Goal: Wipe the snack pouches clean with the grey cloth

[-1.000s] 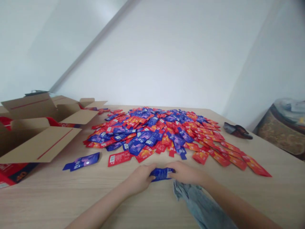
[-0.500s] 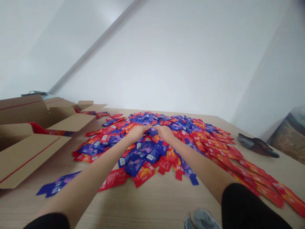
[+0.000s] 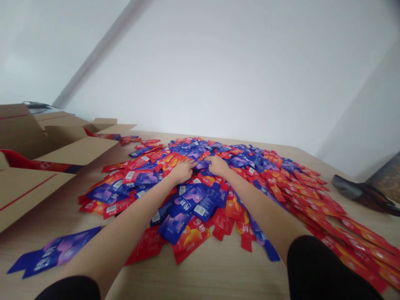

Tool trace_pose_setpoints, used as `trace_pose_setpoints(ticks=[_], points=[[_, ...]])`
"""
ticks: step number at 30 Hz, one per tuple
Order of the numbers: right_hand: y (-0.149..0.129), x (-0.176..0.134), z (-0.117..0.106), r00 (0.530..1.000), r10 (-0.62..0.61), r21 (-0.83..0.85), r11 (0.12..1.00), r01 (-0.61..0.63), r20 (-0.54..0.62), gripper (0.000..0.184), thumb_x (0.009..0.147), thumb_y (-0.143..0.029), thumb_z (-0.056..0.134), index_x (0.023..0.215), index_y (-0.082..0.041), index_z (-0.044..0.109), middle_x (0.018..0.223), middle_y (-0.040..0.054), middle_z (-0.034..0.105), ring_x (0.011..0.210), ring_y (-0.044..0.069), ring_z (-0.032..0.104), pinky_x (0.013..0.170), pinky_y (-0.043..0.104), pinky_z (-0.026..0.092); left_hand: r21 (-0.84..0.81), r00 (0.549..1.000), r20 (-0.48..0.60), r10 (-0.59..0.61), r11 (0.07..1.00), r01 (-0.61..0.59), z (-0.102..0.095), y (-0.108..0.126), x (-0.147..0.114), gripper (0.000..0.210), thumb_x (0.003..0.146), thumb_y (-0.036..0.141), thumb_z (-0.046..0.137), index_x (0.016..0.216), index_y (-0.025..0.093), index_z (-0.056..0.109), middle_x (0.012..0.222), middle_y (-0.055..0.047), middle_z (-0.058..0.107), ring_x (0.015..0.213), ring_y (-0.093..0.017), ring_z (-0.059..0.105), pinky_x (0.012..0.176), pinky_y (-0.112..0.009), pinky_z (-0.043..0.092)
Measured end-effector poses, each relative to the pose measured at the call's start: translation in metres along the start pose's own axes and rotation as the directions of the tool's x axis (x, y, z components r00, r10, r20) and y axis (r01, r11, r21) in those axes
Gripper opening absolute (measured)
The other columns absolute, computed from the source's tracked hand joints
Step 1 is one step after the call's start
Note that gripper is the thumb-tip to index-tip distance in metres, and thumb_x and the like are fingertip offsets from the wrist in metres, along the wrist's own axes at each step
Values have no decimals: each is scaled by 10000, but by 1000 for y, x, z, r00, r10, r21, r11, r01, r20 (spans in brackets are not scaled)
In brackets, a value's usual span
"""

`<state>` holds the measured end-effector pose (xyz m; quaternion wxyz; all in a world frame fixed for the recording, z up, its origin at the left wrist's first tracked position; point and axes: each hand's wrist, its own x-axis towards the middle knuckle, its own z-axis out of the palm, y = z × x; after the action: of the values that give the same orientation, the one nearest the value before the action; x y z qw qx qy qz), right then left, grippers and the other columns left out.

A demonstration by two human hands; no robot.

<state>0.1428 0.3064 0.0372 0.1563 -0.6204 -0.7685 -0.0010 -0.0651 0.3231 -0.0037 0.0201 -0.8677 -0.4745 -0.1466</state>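
A broad heap of flat packets, some purple-blue and some red-orange, covers the middle of the table. My left hand reaches into its centre with closed fingers at the left end of a purple packet. At that packet's other end, the fingers of my right hand are bent and closed on it. A red-orange packet lies beside my left hand, partly behind it. My fingertips are small and partly hidden in this view.
Open cardboard boxes with spread flaps stand along the left. Red packets lie in overlapping rows on the right, near a dark object. One purple packet rests apart at front left. A white wall rises behind the table.
My hands have moved slightly apart, and a purple packet now shows between them. The view has shifted closer to the heap. The grey thing at the bottom edge is out of view.
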Motion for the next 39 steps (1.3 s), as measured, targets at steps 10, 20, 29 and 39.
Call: trace_pose_setpoints(ticks=[10, 20, 29, 39], points=[[78, -4, 3, 886, 459, -157, 872, -463, -63, 668, 911, -471, 504, 1317, 59, 492, 1330, 349, 508, 1278, 373, 483, 1005, 454, 406, -22, 994, -84, -72, 997, 71, 2, 9, 10, 494, 880, 164, 355, 1284, 169, 640, 1310, -68, 652, 1211, -199, 600, 1057, -300, 436], [72, -28, -45, 905, 374, -127, 906, -403, -204, 448, 953, -109, 245, 1318, -26, 490, 1140, 258, 663, 1070, 277, 655, 882, 363, 485, 70, 990, -143, 7, 998, 3, -21, 34, -12, 469, 837, 135, 463, 1270, 198, 631, 1471, -105, 461, 1426, -289, 332, 1190, -508, 208], [6, -209, -50, 790, -290, 211, 862, 461, -540, 378, 971, -169, 328, 1208, -189, 622, 1214, 94, 681, 1161, 193, 615, 1021, 371, 472, 75, 949, -299, 103, 994, -85, -95, 98, -88, 313, 859, 145, 431, 1007, 161, 706, 1004, -77, 686, 993, -231, 628, 977, -439, 424], [-7, -343, -12, 775, -626, 579, 666, 470, 91, 548, 822, 20, 361, 1171, -245, 692, 1331, 51, 630, 1306, 160, 513, 1120, 438, 404, -44, 916, 114, 383, 924, -381, -105, 176, -216, 299, 928, 183, 409, 1036, 202, 687, 953, -30, 710, 910, -180, 640, 916, -373, 393]])
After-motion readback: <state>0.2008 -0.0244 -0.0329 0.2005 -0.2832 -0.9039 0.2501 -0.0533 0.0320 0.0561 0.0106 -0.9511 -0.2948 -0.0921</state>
